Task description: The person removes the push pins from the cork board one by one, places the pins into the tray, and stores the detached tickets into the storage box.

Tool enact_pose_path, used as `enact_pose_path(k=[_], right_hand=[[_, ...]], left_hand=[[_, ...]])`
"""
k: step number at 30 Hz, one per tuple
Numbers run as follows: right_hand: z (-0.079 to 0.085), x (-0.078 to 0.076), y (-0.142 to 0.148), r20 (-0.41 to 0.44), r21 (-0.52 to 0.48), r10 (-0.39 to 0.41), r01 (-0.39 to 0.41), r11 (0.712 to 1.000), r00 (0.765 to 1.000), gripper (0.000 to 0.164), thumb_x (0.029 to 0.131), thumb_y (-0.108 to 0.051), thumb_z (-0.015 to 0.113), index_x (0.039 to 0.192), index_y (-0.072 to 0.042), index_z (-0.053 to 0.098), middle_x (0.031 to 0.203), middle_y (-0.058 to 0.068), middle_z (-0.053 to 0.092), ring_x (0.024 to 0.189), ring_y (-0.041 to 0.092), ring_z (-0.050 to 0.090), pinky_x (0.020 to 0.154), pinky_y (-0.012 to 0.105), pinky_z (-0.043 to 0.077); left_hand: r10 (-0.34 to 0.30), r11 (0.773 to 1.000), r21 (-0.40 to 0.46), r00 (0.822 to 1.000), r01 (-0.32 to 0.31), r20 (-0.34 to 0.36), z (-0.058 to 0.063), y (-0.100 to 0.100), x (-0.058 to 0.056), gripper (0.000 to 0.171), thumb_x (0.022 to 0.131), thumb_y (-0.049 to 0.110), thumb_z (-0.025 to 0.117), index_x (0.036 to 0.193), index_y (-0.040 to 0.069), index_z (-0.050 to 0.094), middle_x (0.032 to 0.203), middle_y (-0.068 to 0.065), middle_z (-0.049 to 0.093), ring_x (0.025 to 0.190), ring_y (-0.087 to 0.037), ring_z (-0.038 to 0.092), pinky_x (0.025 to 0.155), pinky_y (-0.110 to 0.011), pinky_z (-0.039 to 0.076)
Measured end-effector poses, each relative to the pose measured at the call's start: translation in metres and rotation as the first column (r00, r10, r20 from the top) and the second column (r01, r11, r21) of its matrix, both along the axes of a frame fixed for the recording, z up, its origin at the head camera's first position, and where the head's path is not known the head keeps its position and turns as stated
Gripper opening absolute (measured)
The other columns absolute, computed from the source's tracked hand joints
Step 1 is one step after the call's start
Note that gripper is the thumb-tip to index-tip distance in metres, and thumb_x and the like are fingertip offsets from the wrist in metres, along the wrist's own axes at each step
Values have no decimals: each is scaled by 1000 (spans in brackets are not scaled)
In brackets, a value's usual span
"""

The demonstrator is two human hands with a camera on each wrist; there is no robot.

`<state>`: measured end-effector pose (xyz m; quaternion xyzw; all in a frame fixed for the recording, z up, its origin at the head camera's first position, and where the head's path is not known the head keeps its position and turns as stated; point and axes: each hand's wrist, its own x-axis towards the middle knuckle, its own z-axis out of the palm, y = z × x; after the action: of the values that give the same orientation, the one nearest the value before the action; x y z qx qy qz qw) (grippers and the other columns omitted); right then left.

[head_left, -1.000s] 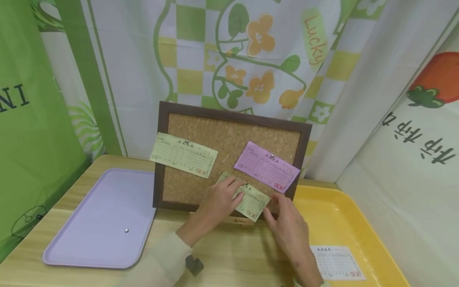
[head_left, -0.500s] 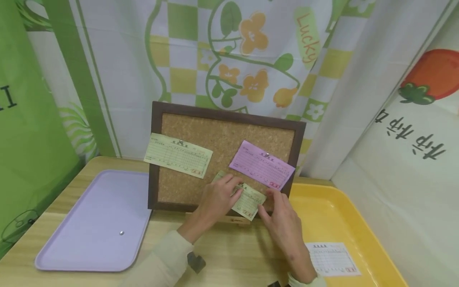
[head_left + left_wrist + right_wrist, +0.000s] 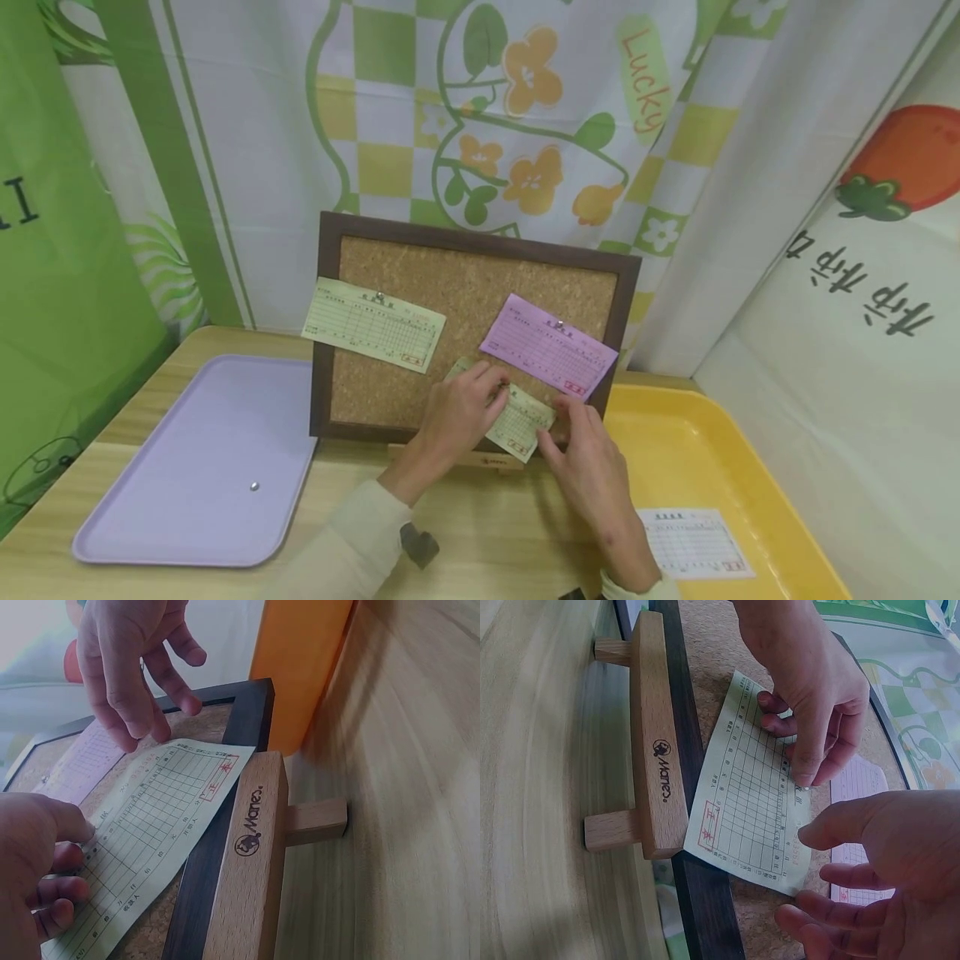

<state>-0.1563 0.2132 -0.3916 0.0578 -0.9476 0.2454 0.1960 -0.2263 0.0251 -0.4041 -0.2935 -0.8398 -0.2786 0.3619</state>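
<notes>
A pale green printed slip lies tilted across the lower part of a dark-framed cork board. My left hand is over its upper edge, with thumb and index finger pinching a small silver thumbtack there, mostly covered by the fingertips. At the slip's right end is my right hand; its thumb touches the top edge while the other fingers spread loosely beside it. A second green slip hangs at the left and a purple slip at the right, each tacked at its top.
A wooden easel supports the board. On the left, a lilac tray bears one silver tack. A yellow tray with a white slip stands to the right. Printed curtains hang behind.
My left fingertips have shifted slightly and now cover the tack at the lower slip's top edge. The right hand stays at the slip's right end. The head view has turned slightly.
</notes>
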Motion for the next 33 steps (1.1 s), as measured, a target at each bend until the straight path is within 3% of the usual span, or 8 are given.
enact_pose_path(k=[7,14,19,25,33], right_hand=[[-1,0,-1,14,7,0,0,1000,1000,47,91,-18,79,132,-7,58,106,10,65,79,18,60,64,37,50],[-3,1,-2,68,-9,53,-52,999,996,42,92,-19,78,128,-9,59,107,7,64,81,18,64,63,35,51],[-1,4,-1,124,-32,81,-78,996,989,41,93,-19,77,129,-12,60,91,-1,67,70,10,61,58,33,49],[1,2,0,116,-48,35,-30,998,993,41,91,-13,77,129,-11,62,85,-5,68,66,8,57,57,32,46],[8,2,1,99,-70,14,-8,998,995,58,89,-10,78,143,-7,55,83,-3,64,59,10,52,52,30,44]], left_hand=[[22,999,-26,999,-21,28,2,1,-1,7,91,9,75,94,14,72,79,7,62,50,-1,38,40,-15,28],[21,1000,-24,999,-20,48,3,3,0,7,91,9,76,94,14,71,80,7,62,50,-1,39,39,-15,29],[17,1000,-7,999,-17,48,3,5,0,8,91,7,76,93,13,71,81,7,63,52,-2,42,41,-15,31],[18,1000,0,999,-18,50,2,6,0,7,91,7,75,92,13,71,80,6,62,53,-2,42,42,-15,31],[28,1000,2,999,-28,45,4,5,1,8,91,6,75,92,12,71,79,6,62,51,-2,40,42,-16,30]])
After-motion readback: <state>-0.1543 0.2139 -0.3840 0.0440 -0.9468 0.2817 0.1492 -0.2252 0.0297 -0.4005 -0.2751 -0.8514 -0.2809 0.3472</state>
